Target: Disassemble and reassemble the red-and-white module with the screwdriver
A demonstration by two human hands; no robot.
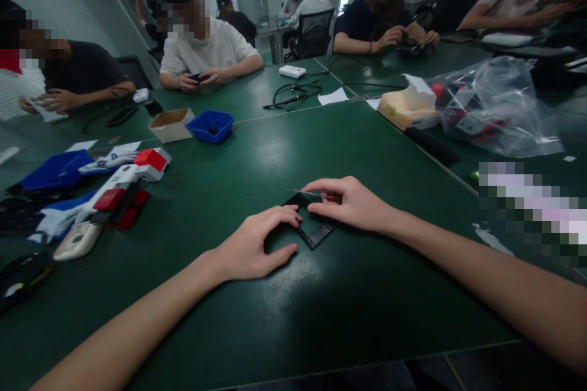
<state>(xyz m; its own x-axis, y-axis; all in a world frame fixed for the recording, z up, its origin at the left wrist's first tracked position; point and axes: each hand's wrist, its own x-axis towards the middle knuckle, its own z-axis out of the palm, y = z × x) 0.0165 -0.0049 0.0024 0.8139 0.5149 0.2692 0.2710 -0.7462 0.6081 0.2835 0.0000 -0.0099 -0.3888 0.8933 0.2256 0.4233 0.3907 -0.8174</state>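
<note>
A black rectangular frame-like part [316,235] lies on the green table [220,317] between my hands. My left hand [257,241] rests at its left side, fingertips on its edge, with thumb and fingers apart. Over the part's upper right side is my right hand [346,203], its thumb and index finger closed around a thin, light-coloured tool or wire [308,192] that points left. A small red piece shows between the fingers of that hand; what it belongs to is unclear.
Blue tray [211,127] and cardboard box [172,125] stand beyond the left hand. Red-and-white devices [121,186] and another blue tray [59,170] lie left. Cables [293,96] are ahead, a plastic bag [499,104] at right. Several people sit around the table.
</note>
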